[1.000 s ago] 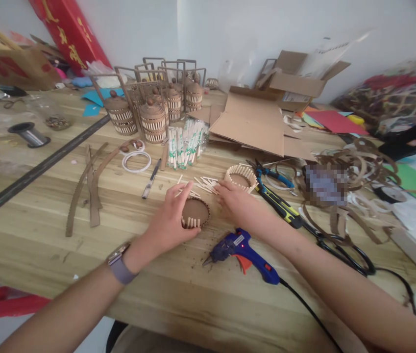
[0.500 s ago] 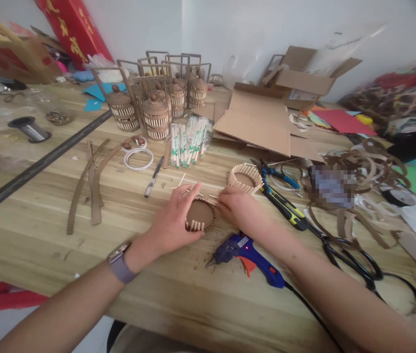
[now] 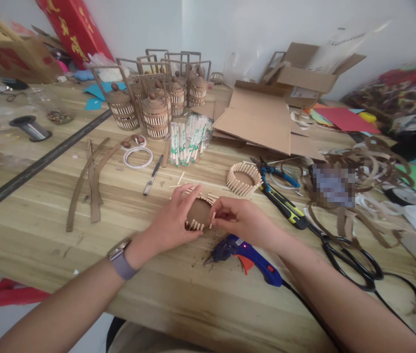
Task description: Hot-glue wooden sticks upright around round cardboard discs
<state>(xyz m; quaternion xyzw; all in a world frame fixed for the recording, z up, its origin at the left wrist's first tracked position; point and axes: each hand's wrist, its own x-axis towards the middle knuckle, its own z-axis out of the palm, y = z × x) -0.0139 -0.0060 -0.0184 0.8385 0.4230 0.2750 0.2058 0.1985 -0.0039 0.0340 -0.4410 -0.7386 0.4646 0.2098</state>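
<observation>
My left hand (image 3: 174,215) curves around the left side of a round brown cardboard base (image 3: 198,212), thumb at its near edge and fingers at the far side. Short wooden sticks (image 3: 195,225) stand along part of the base's near rim. At the right rim my right hand (image 3: 242,218) pinches one short wooden stick (image 3: 212,220) upright between thumb and fingertips. Loose sticks (image 3: 212,197) lie just behind the base. A blue glue gun (image 3: 248,252) with a lit red light rests in front of my right hand. Behind it sits a finished-looking ring of sticks (image 3: 243,178).
Pliers (image 3: 277,176), a yellow-black cutter (image 3: 283,206) and scissors (image 3: 353,262) lie to the right, near curled cardboard strips (image 3: 373,162). Small lidded baskets (image 3: 156,117), wrapped stick packs (image 3: 187,139) and flat cardboard (image 3: 255,117) stand behind. A dark bar (image 3: 42,164) crosses the left.
My right hand has moved from the loose sticks behind the base toward me, bringing a stick to the base's right rim. My left hand has stayed around the base.
</observation>
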